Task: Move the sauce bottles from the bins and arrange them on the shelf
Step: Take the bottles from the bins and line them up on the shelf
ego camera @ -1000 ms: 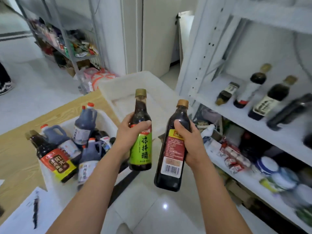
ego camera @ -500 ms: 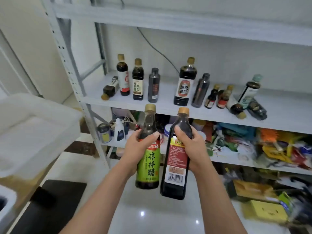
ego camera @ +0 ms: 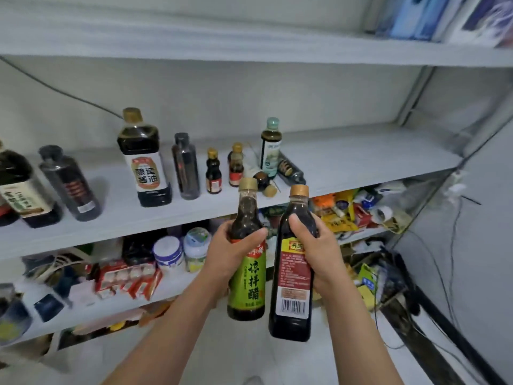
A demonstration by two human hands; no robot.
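My left hand (ego camera: 231,252) grips a green-labelled vinegar bottle (ego camera: 247,284) with a gold cap, held upright. Beside it, my right hand (ego camera: 315,245) grips a taller dark sauce bottle (ego camera: 291,301) with a red label and orange cap. Both bottles hang in front of the white shelf (ego camera: 361,162), just below its front edge. On that shelf stand several sauce bottles, among them a large soy sauce bottle (ego camera: 143,159), a grey bottle (ego camera: 185,166), two small bottles (ego camera: 213,173) and a pale-capped bottle (ego camera: 270,147). Two bottles lie on their sides (ego camera: 290,169).
The shelf's right half is bare board. The lower shelf (ego camera: 166,287) is crowded with jars, packets and boxes. An upper shelf (ego camera: 249,45) carries books at the far right. Cables hang down the grey wall (ego camera: 472,245) on the right.
The view has swung right from the bins to the shelf and moved closer. Both hands still hold their bottles, which now sit nearer the shelf's front edge.
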